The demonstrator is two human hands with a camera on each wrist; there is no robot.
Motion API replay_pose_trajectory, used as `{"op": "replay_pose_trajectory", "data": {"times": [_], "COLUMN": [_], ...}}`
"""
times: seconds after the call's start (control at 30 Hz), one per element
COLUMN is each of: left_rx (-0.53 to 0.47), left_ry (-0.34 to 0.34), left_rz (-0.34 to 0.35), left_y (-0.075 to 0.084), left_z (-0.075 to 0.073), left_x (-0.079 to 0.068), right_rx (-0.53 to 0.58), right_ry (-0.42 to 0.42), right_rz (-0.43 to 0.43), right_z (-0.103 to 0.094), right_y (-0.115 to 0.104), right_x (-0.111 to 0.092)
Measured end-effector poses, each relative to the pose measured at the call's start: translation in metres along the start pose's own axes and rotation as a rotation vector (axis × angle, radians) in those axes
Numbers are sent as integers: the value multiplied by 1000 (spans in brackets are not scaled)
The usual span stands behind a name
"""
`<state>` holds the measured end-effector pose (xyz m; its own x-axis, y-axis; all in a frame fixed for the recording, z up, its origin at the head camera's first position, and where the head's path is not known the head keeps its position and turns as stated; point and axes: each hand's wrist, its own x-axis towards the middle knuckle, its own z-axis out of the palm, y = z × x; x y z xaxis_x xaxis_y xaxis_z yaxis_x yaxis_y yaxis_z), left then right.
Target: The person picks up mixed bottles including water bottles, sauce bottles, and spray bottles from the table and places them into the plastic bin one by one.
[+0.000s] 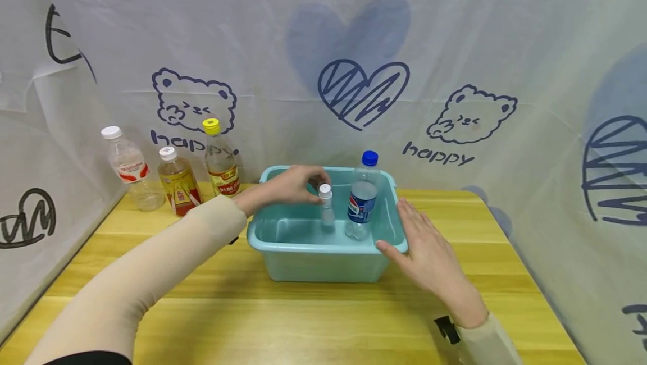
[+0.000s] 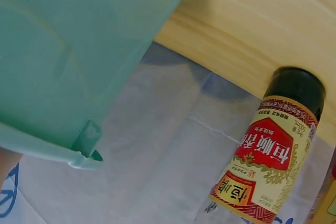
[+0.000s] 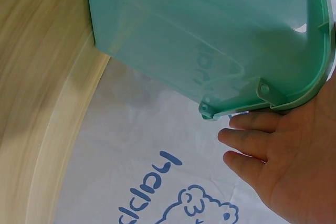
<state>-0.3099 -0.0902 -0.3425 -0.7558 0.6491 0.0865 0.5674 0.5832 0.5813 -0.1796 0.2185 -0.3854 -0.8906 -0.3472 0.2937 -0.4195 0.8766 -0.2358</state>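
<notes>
Bottle (image 1: pixel 327 216) (white-capped) between left fingers (image 1: pixel 314 172)

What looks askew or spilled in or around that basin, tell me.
Nothing clearly stands out. No spill shows on the table, and the blue-capped bottle stands inside the basin. The leftmost bottle slants in the head view, but that is probably just lens distortion.

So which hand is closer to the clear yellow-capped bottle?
Left. The left hand is over the rectangular turquoise plastic tub, right of that bottle; the right hand is farther right, at the tub's rim.
</notes>
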Motion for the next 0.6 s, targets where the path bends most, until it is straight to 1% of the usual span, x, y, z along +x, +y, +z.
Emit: {"op": "replay_pose_trajectory", "data": {"times": [0.2, 0.47, 0.6], "left_rx": [12, 51, 67], "left_ry": [-66, -130, -139], "left_rz": [-3, 11, 9], "left_y": [-5, -10, -12], "left_z": [4, 12, 15], "left_x": [9, 15, 16], "right_rx": [7, 10, 11], "right_ry": [-5, -12, -17], "right_rz": [5, 1, 5], "right_z": [0, 0, 0], "right_y": [0, 0, 0], "right_x": [0, 1, 1]}}
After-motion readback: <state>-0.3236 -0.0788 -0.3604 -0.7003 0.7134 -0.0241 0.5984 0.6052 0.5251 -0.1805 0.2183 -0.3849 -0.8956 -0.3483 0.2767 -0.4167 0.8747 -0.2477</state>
